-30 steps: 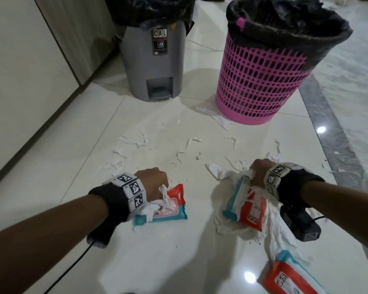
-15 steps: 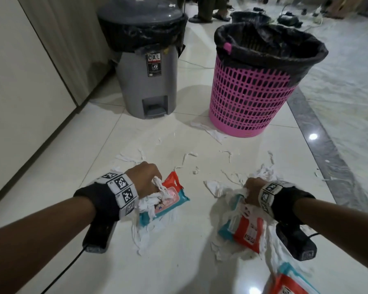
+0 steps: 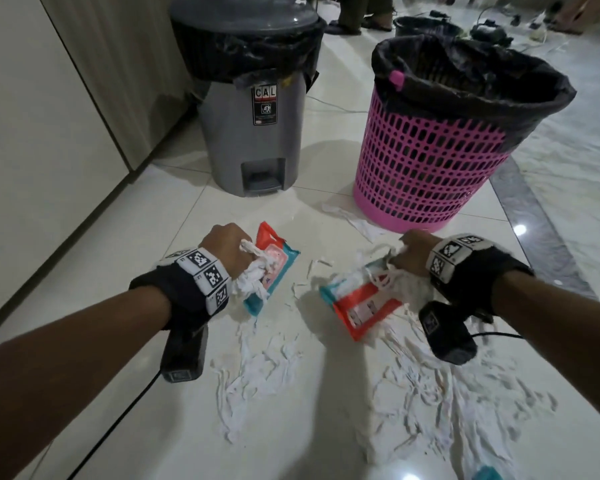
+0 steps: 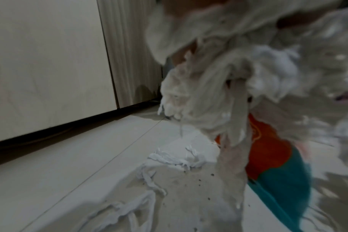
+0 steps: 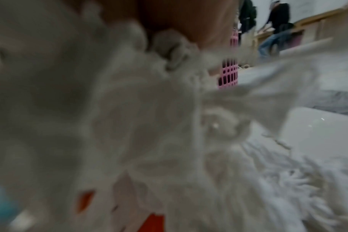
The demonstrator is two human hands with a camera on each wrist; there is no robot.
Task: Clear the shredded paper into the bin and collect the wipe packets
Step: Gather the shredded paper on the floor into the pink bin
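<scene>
While both fists are lifted off the glossy white tile floor (image 3: 84, 271), the step in hand looks like the carry: each has gathered paper and a packet together. The left hand (image 3: 227, 249) is curled round a bunch of white shredded paper strips (image 3: 253, 275) and, with them, a flat wipe packet in orange, pink and teal plastic (image 3: 274, 268) that juts forward from its knuckles; the left wrist view shows the strips hanging from the fist with the packet's orange and teal face (image 4: 272, 157) just behind them. The right hand (image 3: 413, 252) is likewise closed on a tangle of white strips (image 3: 378, 275) and a second orange and teal wipe packet (image 3: 361, 303), which hangs below and toward the person from it; the right wrist view is mostly blurred paper.

Ahead of the right hand, near, stands the pink perforated plastic basket lined with a black bag (image 3: 430, 161). Ahead of the left stands the grey lidded pedal bin (image 3: 253, 133), its lid down. More loose strips (image 3: 257, 372) lie on the floor beneath and behind both hands, and a teal corner of another packet (image 3: 487, 474) shows far behind the right hand.

The next move probably calls for reaching over the open basket's rim and letting the paper fall while keeping hold of each packet. That means separating the two within one grip, so strips may cling to a packet or a packet may drop in too.
</scene>
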